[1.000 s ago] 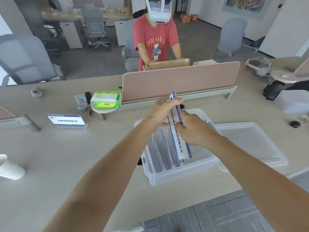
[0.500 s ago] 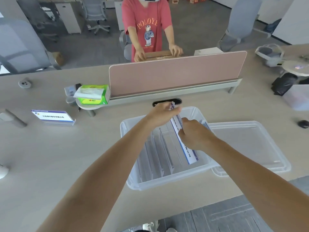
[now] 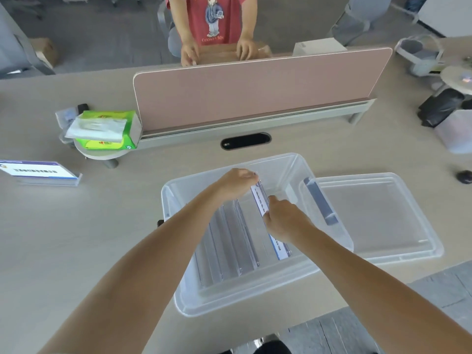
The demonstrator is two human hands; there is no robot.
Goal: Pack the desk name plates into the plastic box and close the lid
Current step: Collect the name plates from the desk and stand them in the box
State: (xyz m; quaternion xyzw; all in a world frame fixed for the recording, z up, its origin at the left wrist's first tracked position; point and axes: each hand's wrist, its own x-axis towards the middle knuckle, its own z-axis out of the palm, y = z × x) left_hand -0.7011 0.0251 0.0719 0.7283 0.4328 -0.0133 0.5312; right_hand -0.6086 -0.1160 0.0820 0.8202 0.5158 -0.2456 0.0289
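Both our hands inside clear rectangular plastic box (image 3: 178,300) on beige desk (image 3: 102,238). Left hand (image 3: 236,183) pinches far end, right hand (image 3: 283,221) grips middle of white-and-blue acrylic name plate (image 3: 260,200), standing on edge beside row of clear plates (image 3: 229,249). Transparent lid (image 3: 378,215) lies just right of box. Another name plate (image 3: 40,172) on desk, far left.

Plastic box (image 3: 178,300) sits on the desk (image 3: 76,238) dead ahead of you, name plates (image 3: 229,241) in a row inside it. Lid (image 3: 378,215) lies flat at 3 o'clock, touching the box. Divider (image 3: 255,98) at 12. Tissue pack (image 3: 107,129) at 10, lone name plate (image 3: 38,172) at 9.
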